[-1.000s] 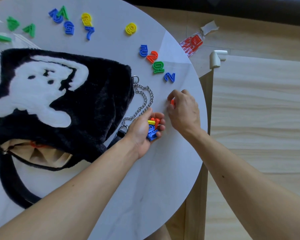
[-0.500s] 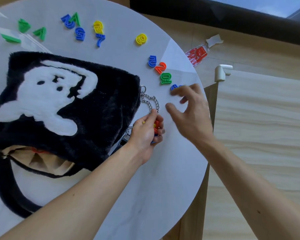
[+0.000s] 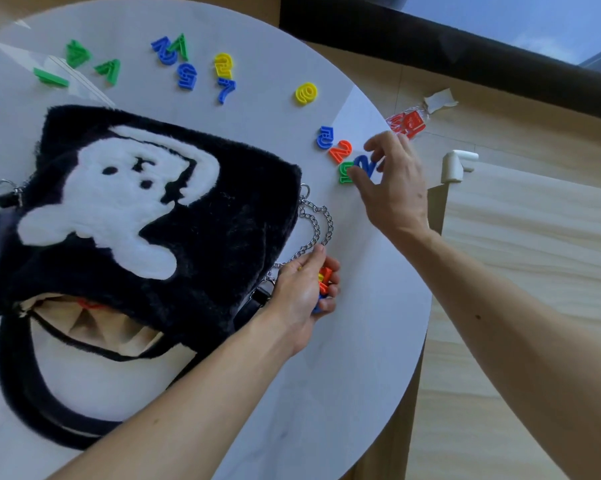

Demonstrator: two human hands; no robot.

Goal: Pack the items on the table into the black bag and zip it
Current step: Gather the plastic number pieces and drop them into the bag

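Observation:
A furry black bag [image 3: 223, 244] with a white ghost figure lies on the round white table [image 3: 361, 341], its mouth open toward me. My left hand [image 3: 301, 289] grips several plastic numbers, red, yellow and blue, beside the bag's chain [image 3: 318, 223]. My right hand [image 3: 392, 188] pinches a blue number 2 [image 3: 363, 165] near the table's right edge. Beside it lie a green number [image 3: 345, 173], a red 2 [image 3: 340, 151] and a blue 5 [image 3: 325, 136].
More numbers lie at the table's far side: a yellow one [image 3: 306, 94], a blue 7 [image 3: 225, 90], another yellow [image 3: 223, 65], blues [image 3: 187, 75] and greens [image 3: 108, 69]. A red packet [image 3: 408, 124] lies on the wooden floor beyond. A wooden surface with a white corner guard [image 3: 456, 164] stands right.
My right hand moved away from the left hand, reached up the table's right edge and took hold of the blue 2. My left hand closed further around its numbers.

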